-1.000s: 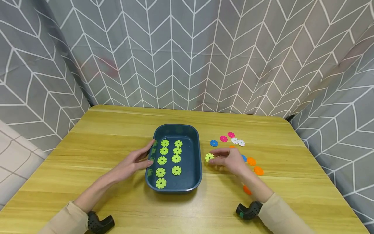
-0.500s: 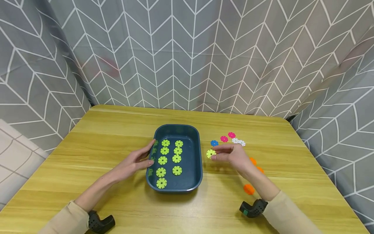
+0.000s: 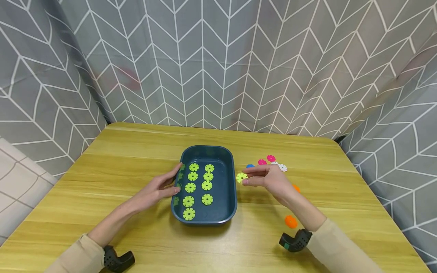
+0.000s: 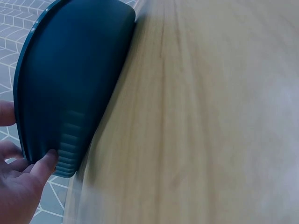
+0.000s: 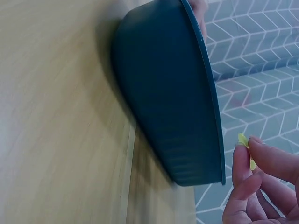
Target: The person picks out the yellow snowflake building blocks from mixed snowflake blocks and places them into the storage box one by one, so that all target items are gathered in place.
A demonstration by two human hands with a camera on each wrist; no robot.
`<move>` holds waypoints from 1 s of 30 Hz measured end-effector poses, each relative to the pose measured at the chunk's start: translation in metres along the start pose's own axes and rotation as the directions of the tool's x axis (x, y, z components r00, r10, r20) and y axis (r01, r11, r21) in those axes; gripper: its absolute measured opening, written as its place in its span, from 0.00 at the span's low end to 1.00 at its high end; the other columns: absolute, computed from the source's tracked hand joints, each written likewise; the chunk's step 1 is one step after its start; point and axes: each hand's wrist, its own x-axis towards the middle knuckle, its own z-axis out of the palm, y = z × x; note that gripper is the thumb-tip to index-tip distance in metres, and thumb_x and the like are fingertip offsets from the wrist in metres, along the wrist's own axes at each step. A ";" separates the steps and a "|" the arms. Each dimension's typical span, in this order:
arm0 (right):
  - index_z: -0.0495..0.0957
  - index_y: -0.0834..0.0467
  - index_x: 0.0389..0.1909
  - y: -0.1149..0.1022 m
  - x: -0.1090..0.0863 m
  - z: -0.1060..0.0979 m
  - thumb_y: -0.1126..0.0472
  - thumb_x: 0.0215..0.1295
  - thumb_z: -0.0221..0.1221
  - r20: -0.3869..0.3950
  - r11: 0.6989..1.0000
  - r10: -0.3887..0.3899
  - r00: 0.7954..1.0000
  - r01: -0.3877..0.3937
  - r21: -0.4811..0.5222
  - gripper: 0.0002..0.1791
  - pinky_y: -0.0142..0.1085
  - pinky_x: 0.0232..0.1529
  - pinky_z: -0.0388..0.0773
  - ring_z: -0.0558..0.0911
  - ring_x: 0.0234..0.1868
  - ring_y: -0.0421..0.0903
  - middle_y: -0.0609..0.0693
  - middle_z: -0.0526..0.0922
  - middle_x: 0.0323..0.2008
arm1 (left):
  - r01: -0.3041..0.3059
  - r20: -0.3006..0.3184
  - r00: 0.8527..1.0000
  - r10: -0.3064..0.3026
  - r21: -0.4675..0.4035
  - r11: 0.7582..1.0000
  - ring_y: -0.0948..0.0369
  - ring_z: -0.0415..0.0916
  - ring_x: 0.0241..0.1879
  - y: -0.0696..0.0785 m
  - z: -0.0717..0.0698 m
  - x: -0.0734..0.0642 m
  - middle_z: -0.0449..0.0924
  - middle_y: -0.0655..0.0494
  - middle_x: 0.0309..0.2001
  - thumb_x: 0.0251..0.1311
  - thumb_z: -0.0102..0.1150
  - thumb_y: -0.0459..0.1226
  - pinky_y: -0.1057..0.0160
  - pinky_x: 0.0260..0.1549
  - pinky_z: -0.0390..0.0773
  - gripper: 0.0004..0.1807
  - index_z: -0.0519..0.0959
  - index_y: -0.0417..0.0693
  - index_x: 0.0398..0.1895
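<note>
My left hand (image 3: 157, 189) grips the left wall of a dark blue plastic tub (image 3: 222, 197), thumb and fingers at its rim. In the left wrist view, the thumb (image 4: 46, 165) lies against the outside of the tub (image 4: 74, 70). Inside stand two columns of yellow-green notched snowflake discs (image 3: 190, 187), several in each. Just beyond the right rim, my right hand (image 3: 271, 182) pinches one more yellow-green snowflake disc (image 3: 241, 177) between thumb and fingers. In the right wrist view, that disc (image 5: 252, 164) is seen edge-on, apart from the tub.
Right of the tub, loose discs lie on the wooden table (image 3: 143, 151): pink discs (image 3: 271, 158), a white disc (image 3: 282, 167), a partly covered blue disc (image 3: 250, 166) and an orange disc (image 3: 291, 222). My right hand and forearm hide others. A patterned curtain (image 3: 218, 76) hangs behind.
My right hand lifts slightly and shifts right with the yellow-green disc, then comes back left toward the tub's rim. The left hand keeps its hold on the tub.
</note>
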 end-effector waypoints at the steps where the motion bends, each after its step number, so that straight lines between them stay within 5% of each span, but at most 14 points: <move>1: 0.79 0.67 0.58 -0.001 0.000 0.001 0.63 0.59 0.70 0.004 1.000 0.000 1.000 0.000 -0.003 0.25 0.40 0.59 0.81 0.88 0.45 0.44 0.59 0.86 0.52 | -0.001 0.000 1.000 0.001 0.000 1.000 0.38 0.45 0.77 0.000 0.000 0.000 0.39 0.38 0.80 0.72 0.51 0.36 0.40 0.72 0.51 0.40 0.44 0.38 0.80; 20: 0.83 0.62 0.54 -0.021 0.009 0.032 0.62 0.58 0.71 0.084 1.000 0.006 0.996 -0.005 -0.018 0.22 0.41 0.53 0.84 0.87 0.43 0.47 0.54 0.88 0.46 | -0.007 -0.001 1.000 0.007 0.000 1.000 0.38 0.46 0.76 -0.001 0.000 0.000 0.39 0.38 0.80 0.72 0.52 0.36 0.41 0.72 0.53 0.40 0.44 0.38 0.79; 30: 0.83 0.64 0.54 -0.028 0.017 0.047 0.63 0.59 0.70 0.150 1.000 -0.012 0.989 0.013 -0.008 0.22 0.42 0.51 0.85 0.88 0.45 0.58 0.55 0.88 0.39 | -0.004 -0.006 1.000 0.004 0.009 1.000 0.38 0.45 0.76 -0.001 0.001 -0.001 0.39 0.38 0.80 0.72 0.52 0.36 0.40 0.72 0.52 0.40 0.45 0.39 0.80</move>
